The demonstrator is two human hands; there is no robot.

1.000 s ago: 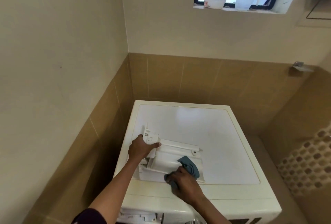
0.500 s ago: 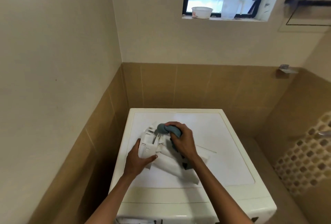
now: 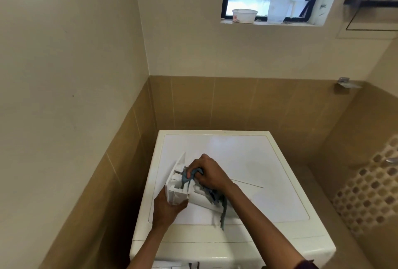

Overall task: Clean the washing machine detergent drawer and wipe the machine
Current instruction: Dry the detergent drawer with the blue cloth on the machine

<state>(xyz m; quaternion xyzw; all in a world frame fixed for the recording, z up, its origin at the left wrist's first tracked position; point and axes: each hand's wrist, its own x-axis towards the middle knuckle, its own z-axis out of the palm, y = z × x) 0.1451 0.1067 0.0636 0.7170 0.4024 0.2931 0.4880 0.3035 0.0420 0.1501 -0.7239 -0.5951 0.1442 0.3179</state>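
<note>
Drawer (image 3: 175,184) tips up, left hand (image 3: 167,210) gripping its end, right hand (image 3: 210,171) clutching cloth (image 3: 187,179), seemingly wiping inside: work the corners.

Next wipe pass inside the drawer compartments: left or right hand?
Right. The right hand grips the blue cloth, pressed into the compartments of the detergent drawer. The left hand holds the drawer's near end, bracing it on top of the washing machine, so it is likely best kept there.
</note>
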